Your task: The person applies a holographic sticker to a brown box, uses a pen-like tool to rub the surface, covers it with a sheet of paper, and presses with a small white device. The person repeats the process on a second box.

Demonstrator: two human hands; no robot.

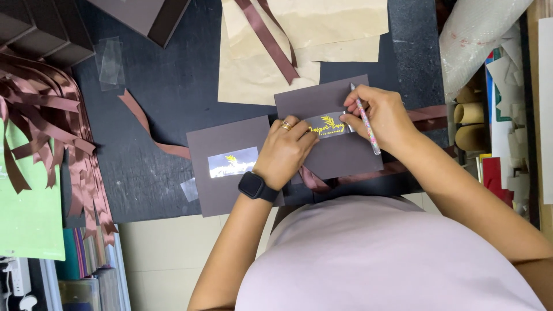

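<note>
A dark brown card (331, 129) is lying on the black worktop (167, 92), and everything else is sitting around it. A clear sticker strip with gold print (328, 125) is resting across the middle of this card, and both hands are pressing on it. The left hand (285, 151), wearing a gold ring and a black wristwatch, is lying over the card's lower left part with its fingertips (308, 128) pinning the sticker's left end; it is flat and pressing, not closed around anything. The right hand (380, 112) is reaching over the card's right edge, its fingertips touching the sticker's right end, while a thin speckled pen (366, 121) is being gripped along its fingers, slanting from the card's upper right down toward its right edge. The sticker is therefore lying between the two hands, under their fingertips. To the left of the card, a second brown card (227, 190) is lying with its own shiny sticker (233, 162). Above the card, sheets of tan paper (259, 75) are spreading out with a brown ribbon (268, 40) draped over them. Another ribbon (429, 115) is running out from behind the card's right side.
</note>
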